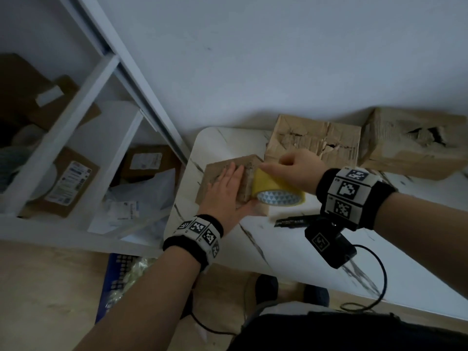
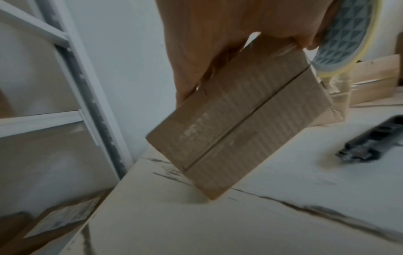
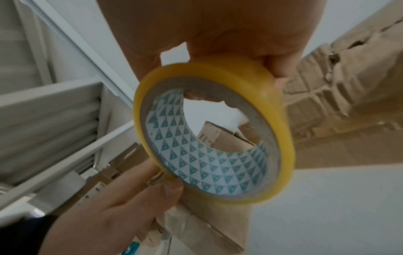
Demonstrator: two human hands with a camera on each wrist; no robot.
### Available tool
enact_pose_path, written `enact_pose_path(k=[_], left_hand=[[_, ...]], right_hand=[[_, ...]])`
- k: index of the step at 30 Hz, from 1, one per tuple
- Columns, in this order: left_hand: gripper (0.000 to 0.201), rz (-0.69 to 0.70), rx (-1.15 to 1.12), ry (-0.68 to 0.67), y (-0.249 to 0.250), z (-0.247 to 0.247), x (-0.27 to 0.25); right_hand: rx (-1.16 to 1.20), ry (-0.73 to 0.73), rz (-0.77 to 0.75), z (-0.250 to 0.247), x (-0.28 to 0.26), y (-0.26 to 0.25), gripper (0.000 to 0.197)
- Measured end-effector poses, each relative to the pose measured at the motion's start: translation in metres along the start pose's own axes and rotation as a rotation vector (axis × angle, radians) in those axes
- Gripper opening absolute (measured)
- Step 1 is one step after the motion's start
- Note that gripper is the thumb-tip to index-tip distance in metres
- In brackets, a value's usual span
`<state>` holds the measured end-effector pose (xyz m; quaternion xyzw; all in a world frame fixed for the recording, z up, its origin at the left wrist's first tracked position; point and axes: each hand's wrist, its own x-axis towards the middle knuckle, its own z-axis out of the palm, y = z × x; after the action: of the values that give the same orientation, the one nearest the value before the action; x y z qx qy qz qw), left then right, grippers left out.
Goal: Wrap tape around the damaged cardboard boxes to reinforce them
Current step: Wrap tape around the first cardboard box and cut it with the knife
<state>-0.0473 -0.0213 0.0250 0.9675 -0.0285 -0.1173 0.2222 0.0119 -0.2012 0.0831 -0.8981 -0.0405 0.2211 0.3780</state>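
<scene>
My left hand [image 1: 225,188] grips a small cardboard box [image 1: 215,171], fingers flat across its top and thumb round its near edge. In the left wrist view the small box [image 2: 240,129] is tilted, one corner just above the white table [image 2: 240,224]. My right hand [image 1: 296,168] grips a yellow tape roll [image 1: 268,183] from above and holds it against the box's right side. The right wrist view shows the tape roll [image 3: 213,138] edge-on, with my left thumb [image 3: 170,188] pressing beside it on the box [image 3: 207,224].
Two torn, crumpled cardboard boxes [image 1: 314,140] [image 1: 410,140] stand at the back of the marbled table [image 1: 291,249], against the wall. A black tool [image 1: 291,221] lies near my right wrist. A white shelf unit [image 1: 76,122] with parcels stands to the left.
</scene>
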Motion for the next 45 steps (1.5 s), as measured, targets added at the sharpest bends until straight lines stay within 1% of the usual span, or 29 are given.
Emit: enact_pose_path(k=[2,6,9,13,14,17,19,23,27,33,40,45], left_hand=[[0.082,-0.014,-0.091,0.02,-0.007,-0.005,0.0],[0.078,-0.005,-0.12,0.061,-0.018,-0.004,-0.003],[0.074,0.009,-0.159,0.106,-0.023,-0.003,-0.005],[0.072,0.03,-0.194,0.126,-0.028,-0.001,-0.008],[0.074,0.03,-0.204,0.13,-0.032,0.0,-0.008],[0.083,0.03,-0.213,0.137,-0.047,-0.002,-0.008],[0.084,0.06,-0.197,0.131,-0.051,-0.001,-0.007],[0.082,0.057,-0.245,0.17,-0.049,0.002,-0.007],[0.081,0.05,-0.276,0.189,-0.055,0.0,-0.008],[0.078,0.046,-0.345,0.214,-0.065,0.002,-0.008],[0.077,0.016,-0.419,0.243,-0.07,-0.003,-0.012],[0.073,-0.019,-0.489,0.23,-0.082,-0.009,-0.019]], right_hand=[[0.035,-0.014,-0.052,-0.005,0.001,-0.009,0.045],[-0.033,-0.027,-0.124,-0.006,0.002,-0.021,0.043],[-0.125,-0.003,-0.173,-0.004,0.001,-0.031,0.049],[-0.221,0.045,-0.201,-0.001,0.006,-0.042,0.056],[-0.27,0.053,-0.201,-0.003,0.007,-0.042,0.057],[-0.546,0.044,-0.202,-0.01,0.007,-0.036,0.061],[-0.609,0.032,-0.184,-0.014,0.007,-0.031,0.059],[-0.645,0.053,-0.155,-0.009,0.012,-0.028,0.059],[-0.665,0.055,-0.135,0.003,0.022,-0.025,0.065],[-0.689,0.061,-0.123,0.018,0.024,-0.027,0.066],[-0.684,0.041,-0.092,0.031,0.031,-0.035,0.065],[-0.626,-0.033,-0.029,0.053,0.038,-0.041,0.063]])
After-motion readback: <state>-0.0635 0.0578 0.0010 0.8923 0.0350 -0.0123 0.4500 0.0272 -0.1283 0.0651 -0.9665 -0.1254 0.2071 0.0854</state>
